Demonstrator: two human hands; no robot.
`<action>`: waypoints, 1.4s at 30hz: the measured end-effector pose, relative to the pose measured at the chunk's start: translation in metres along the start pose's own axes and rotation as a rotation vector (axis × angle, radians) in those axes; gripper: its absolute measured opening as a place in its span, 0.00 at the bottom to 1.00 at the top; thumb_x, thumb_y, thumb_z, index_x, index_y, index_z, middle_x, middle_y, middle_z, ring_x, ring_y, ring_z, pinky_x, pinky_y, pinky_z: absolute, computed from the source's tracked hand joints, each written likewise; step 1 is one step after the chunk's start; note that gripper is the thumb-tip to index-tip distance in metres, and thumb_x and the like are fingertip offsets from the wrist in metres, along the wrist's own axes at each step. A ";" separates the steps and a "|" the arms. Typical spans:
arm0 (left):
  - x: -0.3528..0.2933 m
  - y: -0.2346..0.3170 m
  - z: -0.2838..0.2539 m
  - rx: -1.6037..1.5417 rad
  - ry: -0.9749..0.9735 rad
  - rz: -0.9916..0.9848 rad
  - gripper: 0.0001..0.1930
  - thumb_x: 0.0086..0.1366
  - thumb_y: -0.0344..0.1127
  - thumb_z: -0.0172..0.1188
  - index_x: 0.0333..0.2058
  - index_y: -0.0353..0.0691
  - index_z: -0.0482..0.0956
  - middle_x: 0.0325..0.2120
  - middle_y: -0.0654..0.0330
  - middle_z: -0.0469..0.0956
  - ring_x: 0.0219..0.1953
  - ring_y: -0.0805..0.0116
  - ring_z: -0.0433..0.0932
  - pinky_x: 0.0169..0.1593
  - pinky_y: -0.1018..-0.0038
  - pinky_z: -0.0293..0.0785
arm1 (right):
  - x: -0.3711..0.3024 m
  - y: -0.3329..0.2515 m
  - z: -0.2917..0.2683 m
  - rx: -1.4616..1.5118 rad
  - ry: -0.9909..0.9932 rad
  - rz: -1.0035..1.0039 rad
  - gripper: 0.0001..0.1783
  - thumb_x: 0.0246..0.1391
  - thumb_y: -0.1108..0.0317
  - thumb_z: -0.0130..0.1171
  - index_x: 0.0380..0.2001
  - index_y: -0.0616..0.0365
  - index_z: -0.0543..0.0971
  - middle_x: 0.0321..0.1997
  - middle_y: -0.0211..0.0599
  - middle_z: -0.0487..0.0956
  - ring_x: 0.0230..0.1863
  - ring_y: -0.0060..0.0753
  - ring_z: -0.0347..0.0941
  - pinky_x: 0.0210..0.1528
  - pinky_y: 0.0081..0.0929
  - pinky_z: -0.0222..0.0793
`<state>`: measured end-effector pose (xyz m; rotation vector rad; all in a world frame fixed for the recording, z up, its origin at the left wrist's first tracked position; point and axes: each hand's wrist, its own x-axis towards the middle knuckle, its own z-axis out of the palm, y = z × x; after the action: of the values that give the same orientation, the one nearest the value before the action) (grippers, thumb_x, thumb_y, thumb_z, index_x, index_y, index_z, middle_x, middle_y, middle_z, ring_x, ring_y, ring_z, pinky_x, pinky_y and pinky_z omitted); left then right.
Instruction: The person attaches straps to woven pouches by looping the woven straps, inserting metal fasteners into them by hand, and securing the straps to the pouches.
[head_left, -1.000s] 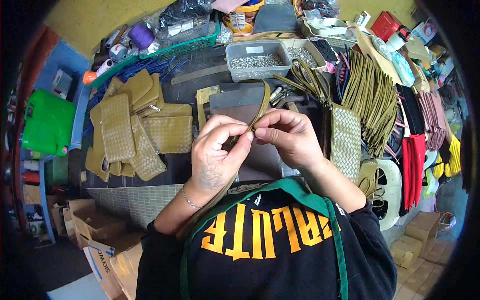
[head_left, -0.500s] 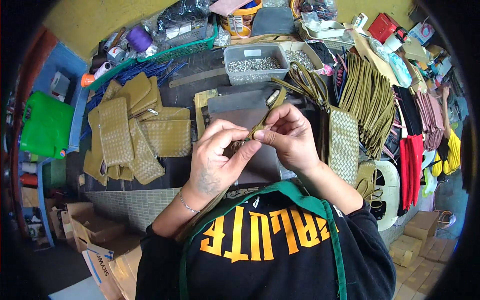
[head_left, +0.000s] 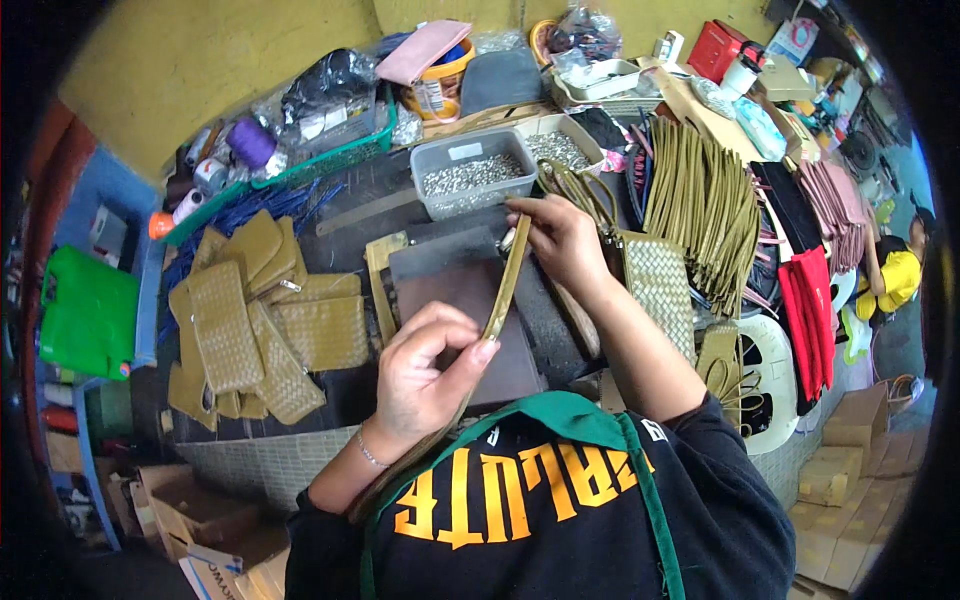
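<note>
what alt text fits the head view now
A person's left hand pinches an olive strap, the right hand at its upper end, above a dark worktable; olive pouches lie at left, a tub of metal pieces behind.

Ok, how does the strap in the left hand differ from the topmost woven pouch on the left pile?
The strap is long and narrow; the woven pouch is broad and flat. The left hand holds the strap up; the woven pouch lies on the pile. The strap looks plain, the woven pouch checkered. Both are olive-gold.
</note>
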<state>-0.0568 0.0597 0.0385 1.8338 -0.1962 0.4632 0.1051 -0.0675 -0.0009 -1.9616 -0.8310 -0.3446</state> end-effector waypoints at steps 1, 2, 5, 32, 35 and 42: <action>0.000 0.001 -0.001 -0.005 -0.013 0.008 0.05 0.52 0.26 0.55 0.21 0.31 0.73 0.23 0.59 0.68 0.25 0.76 0.67 0.29 0.83 0.64 | 0.006 0.013 0.001 -0.049 -0.011 0.033 0.09 0.40 0.70 0.57 0.29 0.57 0.76 0.18 0.39 0.68 0.21 0.38 0.67 0.26 0.28 0.63; -0.002 0.001 -0.002 -0.021 -0.013 0.014 0.04 0.51 0.25 0.56 0.21 0.31 0.72 0.22 0.59 0.69 0.23 0.76 0.67 0.27 0.83 0.63 | 0.010 0.026 0.002 -0.084 0.023 -0.003 0.09 0.39 0.69 0.57 0.29 0.57 0.77 0.20 0.40 0.69 0.23 0.40 0.68 0.27 0.29 0.64; -0.008 0.009 -0.004 -0.038 -0.014 0.018 0.04 0.50 0.26 0.57 0.21 0.32 0.72 0.21 0.59 0.70 0.22 0.76 0.68 0.25 0.82 0.64 | 0.021 0.047 0.003 -0.164 0.062 0.012 0.10 0.40 0.67 0.58 0.30 0.54 0.77 0.21 0.42 0.69 0.25 0.42 0.67 0.32 0.30 0.64; -0.009 -0.006 -0.006 0.202 0.082 0.274 0.09 0.45 0.19 0.59 0.28 0.33 0.73 0.37 0.53 0.62 0.33 0.70 0.72 0.34 0.80 0.71 | -0.042 -0.065 -0.014 1.341 -0.348 0.362 0.12 0.44 0.83 0.51 0.30 0.59 0.62 0.33 0.44 0.72 0.33 0.26 0.71 0.38 0.20 0.68; -0.008 -0.005 -0.011 0.362 0.066 0.399 0.10 0.44 0.18 0.59 0.28 0.34 0.74 0.36 0.56 0.63 0.31 0.70 0.72 0.34 0.80 0.72 | -0.047 -0.073 -0.015 1.326 -0.315 0.355 0.12 0.44 0.82 0.51 0.30 0.60 0.61 0.33 0.43 0.72 0.35 0.24 0.70 0.39 0.20 0.67; -0.011 -0.009 -0.014 0.510 0.094 0.473 0.11 0.42 0.23 0.61 0.27 0.36 0.74 0.27 0.62 0.68 0.27 0.69 0.71 0.27 0.76 0.66 | -0.056 -0.079 -0.023 1.157 -0.323 0.313 0.10 0.45 0.81 0.51 0.29 0.60 0.62 0.33 0.42 0.73 0.35 0.23 0.70 0.38 0.18 0.67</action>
<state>-0.0665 0.0750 0.0292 2.2578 -0.4881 0.9995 0.0130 -0.0846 0.0324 -1.0063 -0.6604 0.5603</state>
